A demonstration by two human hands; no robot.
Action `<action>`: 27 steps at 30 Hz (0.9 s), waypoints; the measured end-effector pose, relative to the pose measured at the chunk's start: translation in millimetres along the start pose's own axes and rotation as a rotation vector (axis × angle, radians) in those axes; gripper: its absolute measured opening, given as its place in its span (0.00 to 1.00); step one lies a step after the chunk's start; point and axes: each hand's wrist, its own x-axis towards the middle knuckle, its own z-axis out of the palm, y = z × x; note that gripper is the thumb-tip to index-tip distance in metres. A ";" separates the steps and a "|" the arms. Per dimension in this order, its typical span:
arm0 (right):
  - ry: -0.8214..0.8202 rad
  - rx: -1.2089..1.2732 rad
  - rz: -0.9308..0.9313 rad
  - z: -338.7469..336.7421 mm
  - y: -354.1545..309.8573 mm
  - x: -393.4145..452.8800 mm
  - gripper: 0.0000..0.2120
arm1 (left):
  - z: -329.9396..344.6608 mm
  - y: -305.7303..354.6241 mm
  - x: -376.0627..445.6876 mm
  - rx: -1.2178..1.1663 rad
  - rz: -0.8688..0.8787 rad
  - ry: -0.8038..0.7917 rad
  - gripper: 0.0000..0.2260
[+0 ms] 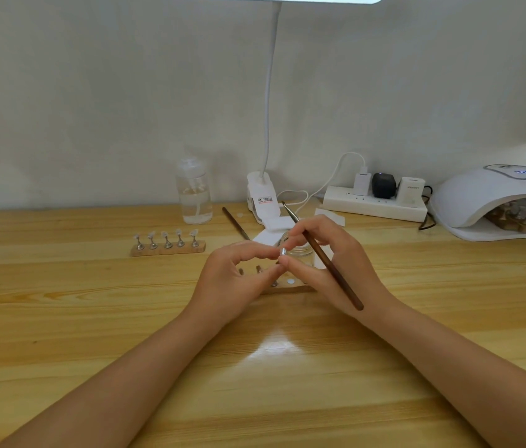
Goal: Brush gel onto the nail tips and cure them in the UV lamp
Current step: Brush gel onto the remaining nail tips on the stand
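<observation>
Now, left to right:
Stand (pixel 167 247): wooden strip with five clips, each bearing a nail tip, on the table (pixel 61 318) up and left of the left hand.
Bottle (pixel 194 192): clear, behind the stand, near the wall.
Left hand (pixel 235 276): fingers curled, thumb and forefinger pinching a small silver holder (pixel 282 252) together with the right fingertips.
Second stand (pixel 290 288): just beyond both hands, mostly hidden by them.
Spare brush (pixel 235 223): lies on the table behind the left hand.
Jar (pixel 297 250): glass, behind the fingertips, partly hidden.
Right hand (pixel 329 270): fingers curled round a brown brush (pixel 326 257), tip pointing up and away; fingertips also touch the holder.
Power strip (pixel 374 206): far beyond the right hand, against the wall.
UV lamp (pixel 497 202): white, far right of the right hand, with a stand of tips inside its opening.
</observation>
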 end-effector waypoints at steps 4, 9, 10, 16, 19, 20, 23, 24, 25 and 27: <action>0.004 -0.097 -0.047 -5.7 5.7 -0.9 0.12 | -2.6 -6.3 0.3 0.124 -0.028 -0.065 0.22; -0.021 -0.227 -0.095 -7.3 11.9 -1.1 0.10 | -6.2 -12.5 -0.4 0.233 -0.058 -0.123 0.32; -0.019 -0.244 -0.114 -6.7 12.3 -1.4 0.10 | -7.2 -13.9 -0.3 0.229 -0.069 -0.120 0.32; -0.042 -0.305 -0.166 -5.8 13.7 -4.1 0.12 | -8.5 -16.1 -0.4 0.157 -0.113 -0.152 0.28; -0.060 -0.318 -0.176 -5.1 13.5 -4.3 0.12 | -9.7 -15.6 -0.3 0.135 -0.111 -0.168 0.26; -0.059 -0.323 -0.181 -4.9 13.1 -4.3 0.12 | -10.1 -15.3 -0.1 0.131 -0.110 -0.173 0.26; -0.054 -0.344 -0.209 -7.4 10.7 -3.6 0.12 | -10.9 -15.0 1.0 0.124 -0.109 -0.188 0.25; -0.049 -0.351 -0.225 -9.6 9.7 -3.0 0.13 | -11.5 -14.9 1.4 0.125 -0.108 -0.195 0.24; -0.042 -0.354 -0.241 -12.4 8.7 -2.3 0.12 | -12.1 -15.0 1.8 0.128 -0.108 -0.203 0.24; -0.030 -0.358 -0.260 -17.9 7.4 -1.2 0.12 | -14.6 -15.7 2.5 0.137 -0.113 -0.210 0.23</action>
